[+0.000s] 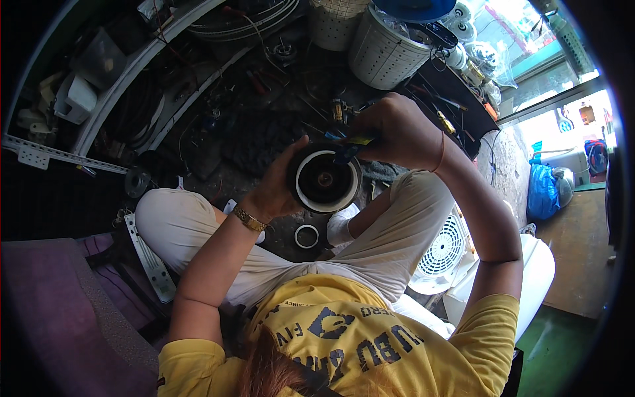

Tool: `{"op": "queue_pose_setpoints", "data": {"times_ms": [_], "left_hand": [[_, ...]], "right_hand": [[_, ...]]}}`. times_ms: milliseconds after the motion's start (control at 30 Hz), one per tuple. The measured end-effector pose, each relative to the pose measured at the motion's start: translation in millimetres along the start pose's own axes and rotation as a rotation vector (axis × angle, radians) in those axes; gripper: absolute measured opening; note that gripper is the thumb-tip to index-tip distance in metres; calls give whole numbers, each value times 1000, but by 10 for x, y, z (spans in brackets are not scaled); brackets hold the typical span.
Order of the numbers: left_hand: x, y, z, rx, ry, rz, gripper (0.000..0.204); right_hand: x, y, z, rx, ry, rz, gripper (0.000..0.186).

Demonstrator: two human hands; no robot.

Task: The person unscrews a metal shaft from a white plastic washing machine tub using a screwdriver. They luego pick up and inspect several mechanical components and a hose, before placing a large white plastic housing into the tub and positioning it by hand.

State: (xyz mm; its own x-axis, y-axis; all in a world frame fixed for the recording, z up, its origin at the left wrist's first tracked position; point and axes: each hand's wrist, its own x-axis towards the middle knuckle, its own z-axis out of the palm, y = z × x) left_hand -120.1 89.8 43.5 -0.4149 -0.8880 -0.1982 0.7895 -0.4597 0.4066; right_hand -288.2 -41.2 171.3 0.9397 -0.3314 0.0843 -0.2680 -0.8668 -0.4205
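Resting in left hand [276, 186], pale-rimmed cylinder [323, 188], right hand [405, 135] beyond

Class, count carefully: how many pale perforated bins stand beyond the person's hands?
2: one cream bin at the top edge; one white bin to its right. Others may be hidden.

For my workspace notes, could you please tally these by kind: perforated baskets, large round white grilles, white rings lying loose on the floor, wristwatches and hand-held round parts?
Perforated baskets: 2
Large round white grille: 1
Loose white ring: 1
Wristwatch: 1
Round part in the left hand: 1
Total: 6
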Motion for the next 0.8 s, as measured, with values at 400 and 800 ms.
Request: {"op": "queue_pose_setpoints", "data": {"times_ms": [400,800], "left_hand": [[13,36,129,-36,-66,-12,53],[-28,214,-21,-112,-176,-98,77]], "right_hand": [[141,-122,6,-236,-7,23,27],[-386,168,-184,272,-104,-97,86]]}}
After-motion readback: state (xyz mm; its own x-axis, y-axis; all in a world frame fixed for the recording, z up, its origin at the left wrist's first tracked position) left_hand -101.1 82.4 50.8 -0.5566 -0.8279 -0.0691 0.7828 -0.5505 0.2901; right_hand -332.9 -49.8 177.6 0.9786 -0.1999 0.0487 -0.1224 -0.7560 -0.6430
